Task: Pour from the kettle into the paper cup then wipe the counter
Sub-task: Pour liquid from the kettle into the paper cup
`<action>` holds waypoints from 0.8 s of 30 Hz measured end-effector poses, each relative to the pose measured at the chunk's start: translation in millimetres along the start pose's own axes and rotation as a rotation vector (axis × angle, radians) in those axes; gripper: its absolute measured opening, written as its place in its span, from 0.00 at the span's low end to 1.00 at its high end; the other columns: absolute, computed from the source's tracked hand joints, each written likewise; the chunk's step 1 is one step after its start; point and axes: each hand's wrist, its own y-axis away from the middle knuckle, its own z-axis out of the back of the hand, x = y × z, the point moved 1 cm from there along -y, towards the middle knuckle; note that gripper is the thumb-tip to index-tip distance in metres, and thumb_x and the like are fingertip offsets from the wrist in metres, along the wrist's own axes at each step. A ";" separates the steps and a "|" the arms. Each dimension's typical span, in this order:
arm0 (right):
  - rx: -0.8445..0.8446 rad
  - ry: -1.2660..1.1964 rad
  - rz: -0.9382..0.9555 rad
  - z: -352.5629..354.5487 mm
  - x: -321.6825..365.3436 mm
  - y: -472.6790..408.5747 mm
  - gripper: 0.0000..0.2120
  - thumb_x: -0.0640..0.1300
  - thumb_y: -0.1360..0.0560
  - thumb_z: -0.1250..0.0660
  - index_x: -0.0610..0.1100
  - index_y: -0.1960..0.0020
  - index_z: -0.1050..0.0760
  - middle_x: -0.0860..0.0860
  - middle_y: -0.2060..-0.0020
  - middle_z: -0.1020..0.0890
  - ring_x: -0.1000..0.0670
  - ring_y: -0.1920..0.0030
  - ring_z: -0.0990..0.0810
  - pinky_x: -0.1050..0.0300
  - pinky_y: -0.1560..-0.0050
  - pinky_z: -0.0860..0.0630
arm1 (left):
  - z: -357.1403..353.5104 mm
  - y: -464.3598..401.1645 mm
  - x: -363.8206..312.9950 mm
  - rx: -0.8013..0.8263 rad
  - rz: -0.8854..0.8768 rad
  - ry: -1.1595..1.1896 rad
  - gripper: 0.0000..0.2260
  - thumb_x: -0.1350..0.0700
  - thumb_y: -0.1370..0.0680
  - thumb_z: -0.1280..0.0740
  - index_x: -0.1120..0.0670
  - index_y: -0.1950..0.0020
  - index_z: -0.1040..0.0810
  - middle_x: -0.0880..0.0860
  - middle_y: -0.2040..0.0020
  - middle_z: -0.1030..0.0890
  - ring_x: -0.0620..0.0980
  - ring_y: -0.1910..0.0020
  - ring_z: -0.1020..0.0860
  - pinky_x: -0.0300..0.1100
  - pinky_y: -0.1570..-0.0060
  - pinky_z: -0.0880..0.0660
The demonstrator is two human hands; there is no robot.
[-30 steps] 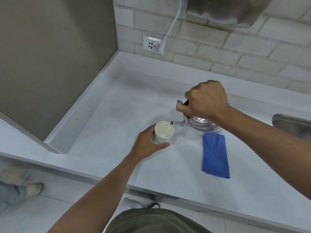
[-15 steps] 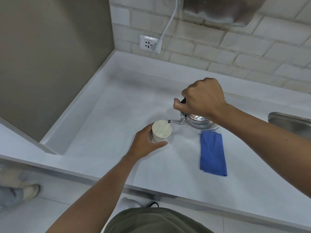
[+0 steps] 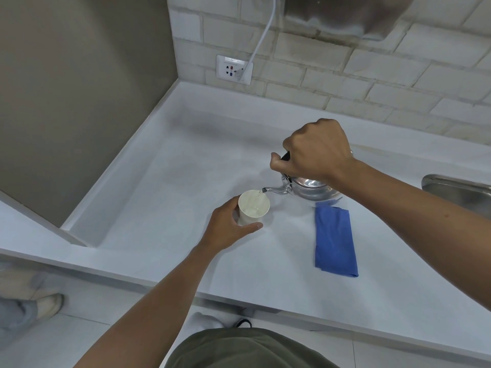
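So from the head cam, the white counter (image 3: pixel 164 187) runs into a corner: taupe wall panel on the left, raised lip along that side and along the brick backsplash, front edge running across the bottom, and a steel sink (image 3: pixel 462 192) rim poking in at the far right. Plenty of bare surface to the left of and behind the cup. The paper cup (image 3: pixel 253 209) is white, upright on the counter roughly mid-frame, with liquid visible inside. The left hand (image 3: pixel 228 229) wraps around it, thumb in front and fingers curled round the far side. The right hand (image 3: pixel 314 152) is fisted tight on the black handle of the shiny metal kettle (image 3: pixel 310 188), which is tipped so its thin spout sits right at the cup's rim with a little stream going in. A folded blue cloth (image 3: pixel 334 240) lies flat just in front of the kettle, untouched. Compared with a second ago, basically the same pose, both hands still clamped, cup now looks fuller.
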 end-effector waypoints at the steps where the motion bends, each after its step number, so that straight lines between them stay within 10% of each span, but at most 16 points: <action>1: 0.003 -0.004 0.001 -0.3 -0.6 -0.3 0.23 0.55 0.31 0.40 0.42 0.77 0.40 0.49 0.82 0.42 0.47 0.78 0.47 0.60 0.69 0.43 | -0.3 -0.1 0.0 0.002 0.002 -0.002 0.31 0.48 0.34 0.17 0.50 0.33 0.23 0.35 0.52 0.21 0.29 0.56 0.26 0.22 0.56 0.32; 24: -0.009 -0.007 0.023 -3.5 -7.0 0.2 0.22 0.55 0.30 0.44 0.42 0.77 0.39 0.48 0.83 0.38 0.47 0.78 0.45 0.59 0.69 0.37 | -0.4 -1.2 0.1 0.001 0.034 -0.022 0.28 0.47 0.33 0.17 0.49 0.36 0.22 0.39 0.53 0.20 0.32 0.56 0.24 0.24 0.57 0.31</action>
